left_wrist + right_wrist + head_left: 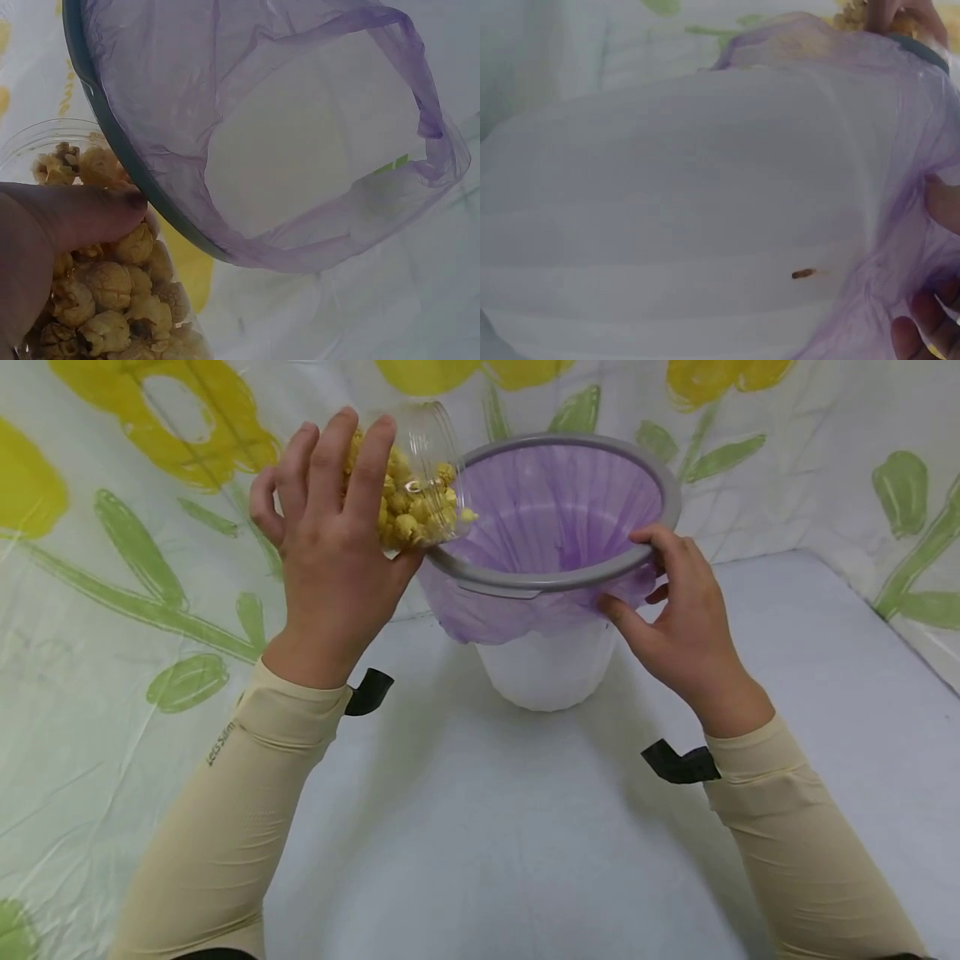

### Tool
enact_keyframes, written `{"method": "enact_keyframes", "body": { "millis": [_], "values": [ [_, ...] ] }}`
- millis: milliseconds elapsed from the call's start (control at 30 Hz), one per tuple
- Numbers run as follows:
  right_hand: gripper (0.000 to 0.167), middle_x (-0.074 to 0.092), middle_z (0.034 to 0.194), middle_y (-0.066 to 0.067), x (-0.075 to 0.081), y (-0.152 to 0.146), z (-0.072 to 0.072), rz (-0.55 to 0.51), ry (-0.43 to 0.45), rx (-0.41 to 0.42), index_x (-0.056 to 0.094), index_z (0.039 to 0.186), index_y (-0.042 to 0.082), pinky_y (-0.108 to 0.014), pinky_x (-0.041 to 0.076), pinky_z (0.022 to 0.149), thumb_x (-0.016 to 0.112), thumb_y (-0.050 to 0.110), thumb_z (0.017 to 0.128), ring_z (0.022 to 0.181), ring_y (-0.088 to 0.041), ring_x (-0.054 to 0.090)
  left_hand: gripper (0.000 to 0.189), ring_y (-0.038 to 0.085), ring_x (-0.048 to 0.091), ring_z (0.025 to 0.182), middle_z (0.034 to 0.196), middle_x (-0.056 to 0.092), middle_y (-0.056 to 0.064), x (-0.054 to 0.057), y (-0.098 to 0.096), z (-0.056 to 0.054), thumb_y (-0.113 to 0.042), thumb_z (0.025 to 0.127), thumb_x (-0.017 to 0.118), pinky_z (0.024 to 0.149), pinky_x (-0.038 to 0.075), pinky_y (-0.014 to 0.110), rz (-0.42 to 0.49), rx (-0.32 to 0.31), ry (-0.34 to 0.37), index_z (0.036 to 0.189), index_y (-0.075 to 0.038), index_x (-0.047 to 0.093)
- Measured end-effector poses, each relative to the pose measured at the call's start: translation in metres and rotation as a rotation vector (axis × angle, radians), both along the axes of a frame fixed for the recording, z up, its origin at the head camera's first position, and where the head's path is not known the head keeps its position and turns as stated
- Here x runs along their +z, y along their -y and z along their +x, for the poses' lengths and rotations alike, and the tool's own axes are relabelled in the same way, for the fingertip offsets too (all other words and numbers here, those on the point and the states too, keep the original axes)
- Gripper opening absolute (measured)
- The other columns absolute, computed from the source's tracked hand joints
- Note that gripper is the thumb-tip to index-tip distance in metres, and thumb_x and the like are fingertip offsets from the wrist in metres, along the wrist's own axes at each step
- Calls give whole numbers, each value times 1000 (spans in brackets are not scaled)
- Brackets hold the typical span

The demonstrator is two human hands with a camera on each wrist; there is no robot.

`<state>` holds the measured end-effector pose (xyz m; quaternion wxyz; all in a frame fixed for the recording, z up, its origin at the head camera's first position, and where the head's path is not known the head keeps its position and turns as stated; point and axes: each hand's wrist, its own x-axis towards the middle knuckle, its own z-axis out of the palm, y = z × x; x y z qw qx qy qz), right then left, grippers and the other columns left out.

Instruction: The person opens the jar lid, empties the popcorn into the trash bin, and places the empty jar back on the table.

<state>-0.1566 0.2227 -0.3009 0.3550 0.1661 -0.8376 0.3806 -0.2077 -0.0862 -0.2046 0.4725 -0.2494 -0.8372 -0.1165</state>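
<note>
My left hand grips a clear jar of yellow popcorn, tilted on its side with its mouth facing the bin. One popcorn piece sits at the jar's lip, over the left rim. The white trash bin has a grey rim and a purple bag lining it and folded over outside. With thumb and fingers, my right hand holds the bin's rim and bag at the right. In the left wrist view, the popcorn shows through the jar beside my thumb.
The bin stands on a white tabletop. Behind and to the left hangs a white sheet painted with yellow flowers and green leaves. A small brown mark shows on the bin's side in the right wrist view.
</note>
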Motion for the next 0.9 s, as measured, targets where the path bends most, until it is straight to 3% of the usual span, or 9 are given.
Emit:
{"method": "enact_keyframes", "body": {
  "millis": [200,533,900],
  "values": [
    [63,56,109,-23,0,0,0,-4,6,2,51,143,1,-28,44,80,83,5,89,99,-23,52,64,28,35,148,156,50,4,-1,-3,-2,-29,93,78,120,9,53,-28,-20,-52,150,-20,51],
    [62,56,108,-22,-1,0,-1,-4,7,8,51,142,2,-26,43,80,83,5,89,98,-24,52,42,33,44,140,145,58,7,-3,-9,-8,-21,101,60,116,15,58,-91,-37,-241,143,-21,56],
    [63,56,106,-21,-3,0,0,-18,8,0,51,143,3,-24,43,79,83,4,88,98,-21,51,37,34,46,139,143,60,6,-1,-9,-7,-20,104,56,116,16,60,-90,-29,-269,141,-21,60]
  ]
}}
